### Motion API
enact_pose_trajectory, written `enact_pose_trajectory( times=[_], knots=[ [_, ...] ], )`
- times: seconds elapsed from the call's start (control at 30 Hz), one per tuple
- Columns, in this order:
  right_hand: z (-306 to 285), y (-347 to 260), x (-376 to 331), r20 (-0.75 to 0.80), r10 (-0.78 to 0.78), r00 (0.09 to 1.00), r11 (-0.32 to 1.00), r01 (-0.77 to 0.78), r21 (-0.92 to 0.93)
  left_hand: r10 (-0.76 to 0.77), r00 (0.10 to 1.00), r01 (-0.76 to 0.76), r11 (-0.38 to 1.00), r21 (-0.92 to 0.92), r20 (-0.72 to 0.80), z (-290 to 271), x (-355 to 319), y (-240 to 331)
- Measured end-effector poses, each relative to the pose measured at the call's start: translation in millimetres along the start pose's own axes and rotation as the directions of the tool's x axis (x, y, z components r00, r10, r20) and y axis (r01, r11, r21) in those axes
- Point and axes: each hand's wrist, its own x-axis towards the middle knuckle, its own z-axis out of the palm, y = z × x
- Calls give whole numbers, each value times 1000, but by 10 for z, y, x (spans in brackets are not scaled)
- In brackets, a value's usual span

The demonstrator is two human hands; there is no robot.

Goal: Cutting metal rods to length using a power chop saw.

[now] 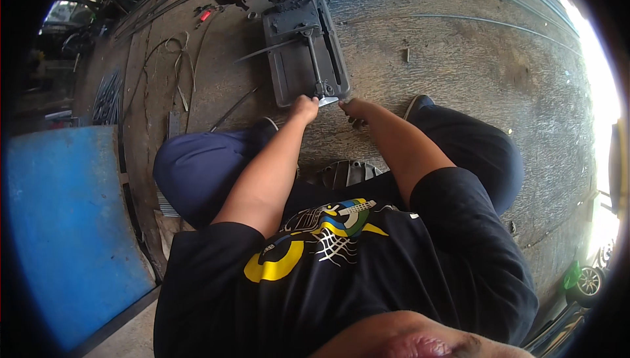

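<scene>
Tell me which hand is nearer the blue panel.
Left: the left hand is ahead and right of the blue panel; the right hand is farther right.

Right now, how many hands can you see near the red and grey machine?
2: the left hand at the left end of the silvery metal piece, the right hand by its right end. No others show.
</scene>
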Motion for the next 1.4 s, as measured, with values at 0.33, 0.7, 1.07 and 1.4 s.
enact_pose_trajectory(
  times=[0.33,0.7,1.07,1.4],
  knots=[
    [141,32,527,10,-18,1000,823,9,568,-6,958,-50,981,189,286,10,147,85],
    [370,-10,740,20,-133,991,450,42,892,-129,936,73,981,178,327,-13,234,124],
    [469,-240,240,-569,-88,818,821,383,424,68,988,-58,995,-78,142,681,508,-570],
    [78,343,212,-45,-333,942,288,56,-956,325,891,-416,865,282,317,539,-351,-198]
  ],
)
